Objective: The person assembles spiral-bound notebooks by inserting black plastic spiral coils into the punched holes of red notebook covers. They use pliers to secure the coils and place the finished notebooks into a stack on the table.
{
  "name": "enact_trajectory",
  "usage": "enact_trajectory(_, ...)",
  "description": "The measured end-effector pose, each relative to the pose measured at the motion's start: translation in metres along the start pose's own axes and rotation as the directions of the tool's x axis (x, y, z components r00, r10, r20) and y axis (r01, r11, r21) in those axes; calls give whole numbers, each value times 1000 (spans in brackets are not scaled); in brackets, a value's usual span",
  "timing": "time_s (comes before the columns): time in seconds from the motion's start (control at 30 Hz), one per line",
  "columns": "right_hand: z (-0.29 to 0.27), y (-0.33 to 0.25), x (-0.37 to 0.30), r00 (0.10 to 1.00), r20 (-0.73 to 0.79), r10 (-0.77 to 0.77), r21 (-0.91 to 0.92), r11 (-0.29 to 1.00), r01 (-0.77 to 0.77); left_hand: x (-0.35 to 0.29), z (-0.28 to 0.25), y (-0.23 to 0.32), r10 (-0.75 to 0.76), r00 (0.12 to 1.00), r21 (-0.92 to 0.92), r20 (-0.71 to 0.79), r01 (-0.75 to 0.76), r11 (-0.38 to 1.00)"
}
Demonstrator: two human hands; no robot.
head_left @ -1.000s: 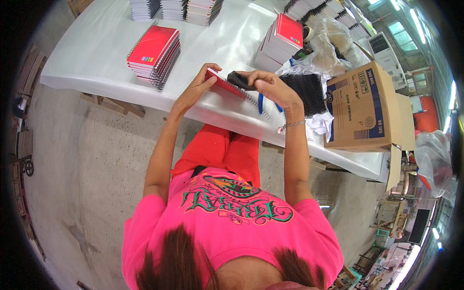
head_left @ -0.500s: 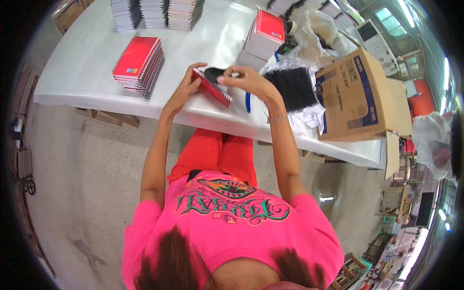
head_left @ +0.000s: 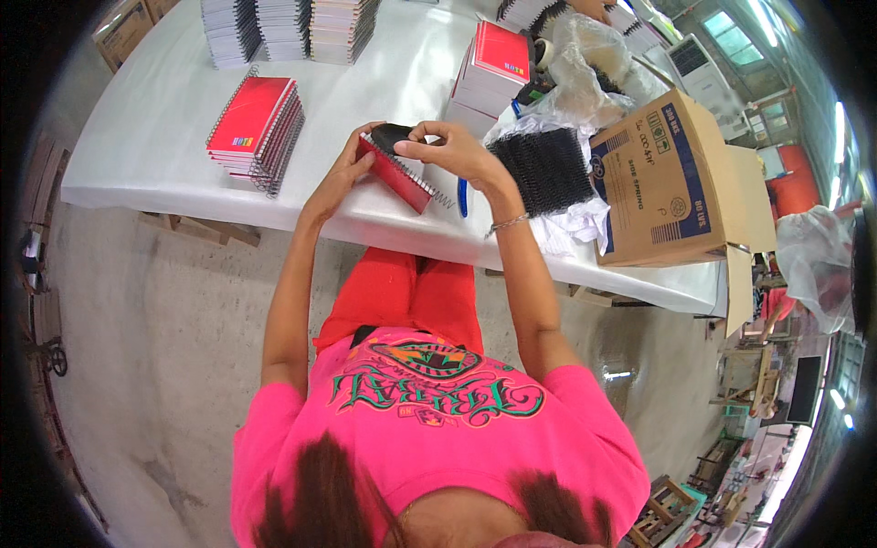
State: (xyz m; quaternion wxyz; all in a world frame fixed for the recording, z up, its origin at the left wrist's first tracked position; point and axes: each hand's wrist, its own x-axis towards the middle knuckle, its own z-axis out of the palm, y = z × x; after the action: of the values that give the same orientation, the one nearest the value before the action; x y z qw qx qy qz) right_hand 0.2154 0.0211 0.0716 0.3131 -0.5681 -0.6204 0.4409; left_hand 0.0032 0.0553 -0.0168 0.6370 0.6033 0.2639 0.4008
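Observation:
A small red notebook [head_left: 398, 180] is held tilted above the front edge of the table, my left hand [head_left: 343, 178] closed around its far left end. Along its upper edge runs a wire spiral [head_left: 442, 198], whose loose end sticks out past the notebook's near corner. Just beyond the spiral is a dark rounded thing [head_left: 390, 137], partly covered by my fingers. My right hand [head_left: 459, 155] is bent over it, thumb and forefinger pinched together; what lies between them is hidden. Close to the spiral's end lies a blue pen-like thing [head_left: 463, 198].
Red spiral notebooks [head_left: 251, 128] are stacked on the left, and more red-covered books [head_left: 493, 68] stand at the back. Several spiral-bound stacks [head_left: 333, 32] line the far edge. On the right are black spirals [head_left: 544, 171] on white paper, crumpled plastic [head_left: 589, 55] and an open carton [head_left: 658, 178].
The spiral's loose end, blurred before, now shows distinctly and reaches out from the notebook's corner. Both hands keep their places on the work, with my right fingers shifted slightly. The whole view has moved a little.

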Motion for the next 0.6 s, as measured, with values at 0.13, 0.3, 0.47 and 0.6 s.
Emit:
enact_trajectory(0.13,2,37,17,953,-263,-150,-14,988,152,2,1,3,30,999,32,-20,-29,999)
enact_trajectory(0.3,-31,90,-14,859,-489,-151,-130,987,100,-10,29,-7,170,957,202,-234,-123,972)
enact_trajectory(0.47,15,83,-37,741,-671,-24,-425,831,-359,-27,34,-34,163,821,195,-547,-64,979)
enact_trajectory(0.6,46,109,-62,654,-721,-228,-510,814,-278,-22,46,-37,202,822,143,-532,-148,979)
